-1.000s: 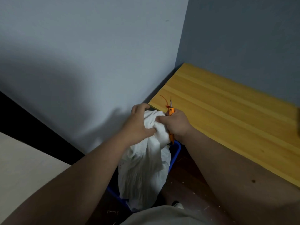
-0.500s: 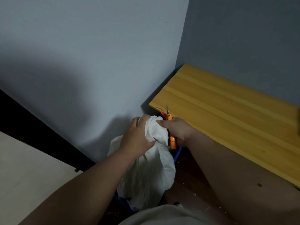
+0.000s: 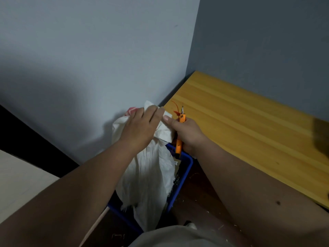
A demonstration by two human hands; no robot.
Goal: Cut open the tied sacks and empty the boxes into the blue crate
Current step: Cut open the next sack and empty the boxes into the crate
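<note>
A white woven sack (image 3: 149,177) hangs upside down over the blue crate (image 3: 185,172) on the floor. My left hand (image 3: 140,129) grips the sack's bunched upper end. My right hand (image 3: 187,134) pinches the same end from the right and also holds orange-handled cutters (image 3: 180,132), tip pointing up. A thin red tie (image 3: 175,108) curls beside the cutter tip. Something pink and white (image 3: 131,110) shows just beyond my left hand. The sack's frayed open end dangles inside the crate, hiding most of what lies there; a bit of cardboard (image 3: 177,162) shows near the rim.
A yellow wooden tabletop (image 3: 249,132) runs along the right wall. A pale surface (image 3: 19,179) fills the lower left. The floor (image 3: 201,196) is dark brown with small bits of debris. Two walls meet in the corner behind the crate.
Both hands have lifted the sack's bunched end higher, after dipping half a second ago. The sack now hangs longer and straighter over the crate.
</note>
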